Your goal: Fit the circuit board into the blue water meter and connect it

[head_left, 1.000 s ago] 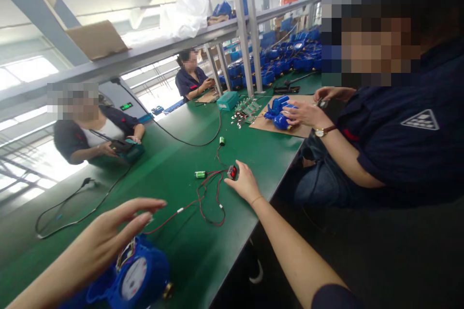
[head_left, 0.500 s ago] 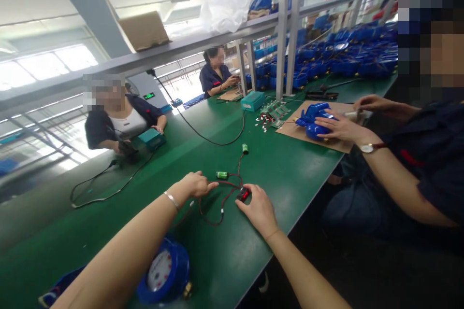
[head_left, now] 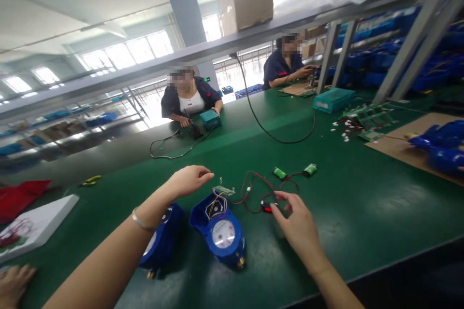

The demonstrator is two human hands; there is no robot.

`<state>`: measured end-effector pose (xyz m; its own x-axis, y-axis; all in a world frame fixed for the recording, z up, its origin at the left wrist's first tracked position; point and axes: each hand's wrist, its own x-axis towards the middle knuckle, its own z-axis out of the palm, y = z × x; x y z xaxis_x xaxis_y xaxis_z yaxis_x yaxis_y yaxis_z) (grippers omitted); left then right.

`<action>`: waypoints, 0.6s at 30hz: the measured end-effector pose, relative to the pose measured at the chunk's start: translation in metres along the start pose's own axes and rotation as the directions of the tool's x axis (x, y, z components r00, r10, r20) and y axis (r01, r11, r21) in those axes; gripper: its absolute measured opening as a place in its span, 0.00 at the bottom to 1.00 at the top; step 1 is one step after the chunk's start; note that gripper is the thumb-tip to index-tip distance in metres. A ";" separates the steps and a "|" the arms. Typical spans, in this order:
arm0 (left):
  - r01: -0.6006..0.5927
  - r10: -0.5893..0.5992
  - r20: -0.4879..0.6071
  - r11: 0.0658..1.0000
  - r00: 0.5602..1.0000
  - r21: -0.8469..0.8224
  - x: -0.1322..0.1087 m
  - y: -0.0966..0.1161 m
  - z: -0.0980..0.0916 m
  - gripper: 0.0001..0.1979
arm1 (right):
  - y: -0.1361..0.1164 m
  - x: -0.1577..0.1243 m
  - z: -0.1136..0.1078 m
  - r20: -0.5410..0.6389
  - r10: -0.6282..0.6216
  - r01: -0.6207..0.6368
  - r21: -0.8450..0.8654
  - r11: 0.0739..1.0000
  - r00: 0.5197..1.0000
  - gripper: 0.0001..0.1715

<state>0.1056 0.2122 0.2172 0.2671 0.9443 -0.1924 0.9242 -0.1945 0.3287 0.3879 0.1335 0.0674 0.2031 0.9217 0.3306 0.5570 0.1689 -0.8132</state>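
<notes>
My left hand (head_left: 190, 179) hovers with fingers drawn together and nothing visible in them, close to a small green circuit board (head_left: 224, 190). Below it a blue water meter (head_left: 224, 234) with a white dial and an open compartment lies on the bench, thin wires running from the compartment to the board. A second blue water meter (head_left: 170, 222) is partly hidden by my left forearm. My right hand (head_left: 295, 219) grips a small digital panel meter (head_left: 267, 206) with a red display between thumb and forefinger. Red and black wires link it to the board and two green batteries (head_left: 280, 173).
The green bench (head_left: 126, 193) carries a white foam tray (head_left: 39, 227), yellow-handled pliers (head_left: 90, 181) and a red cloth (head_left: 21, 198) at left. Circuit boards (head_left: 369, 118) and cardboard (head_left: 431, 140) lie at right. Another person's hand (head_left: 16, 280) shows bottom left; two co-workers sit opposite.
The view has swung left, bringing both blue water meters into sight. My left hand has left the red wires and is above the circuit board. My right hand stays at the panel meter.
</notes>
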 end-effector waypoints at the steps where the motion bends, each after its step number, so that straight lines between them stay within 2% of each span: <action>1: 0.029 -0.028 0.014 0.999 0.999 -0.043 0.001 -0.006 0.008 0.25 | -0.012 0.006 0.003 0.051 -0.031 0.030 0.015 0.999 0.998 0.19; 3: 0.060 -0.050 0.063 0.985 0.997 -0.160 0.008 -0.013 0.027 0.24 | -0.039 0.016 0.014 0.211 -0.107 0.106 0.013 0.994 0.972 0.15; 5: 0.076 -0.048 0.099 0.950 0.994 -0.302 0.017 -0.013 0.042 0.23 | -0.063 0.022 0.027 0.348 -0.158 0.174 -0.015 0.985 0.924 0.14; 7: 0.089 -0.052 0.095 0.894 0.994 -0.439 0.022 -0.011 0.049 0.23 | -0.081 0.024 0.038 0.397 -0.169 0.196 -0.026 0.980 0.902 0.16; 10: 0.069 -0.059 0.036 0.785 0.998 -0.616 0.016 -0.008 0.044 0.29 | -0.091 0.024 0.043 0.392 -0.151 0.158 0.013 0.987 0.908 0.15; 12: 0.042 -0.062 -0.002 0.706 0.998 -0.707 0.002 -0.007 0.035 0.30 | -0.087 0.027 0.040 0.350 -0.108 0.097 0.048 0.994 0.931 0.16; 15: 0.025 -0.065 -0.017 0.601 0.998 -0.799 -0.023 -0.009 0.023 0.30 | -0.067 0.033 0.030 0.237 0.080 -0.097 0.058 0.994 0.968 0.17; 18: 0.027 -0.074 -0.015 0.540 0.997 -0.841 -0.044 -0.013 0.021 0.29 | -0.048 0.036 0.027 0.249 0.279 -0.309 0.088 0.947 0.927 0.14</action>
<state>0.0875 0.1679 0.2018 0.1935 0.9601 -0.2021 0.2770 0.1441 0.9500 0.3466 0.1680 0.1056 0.1431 0.9889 -0.0397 0.3940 -0.0938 -0.9143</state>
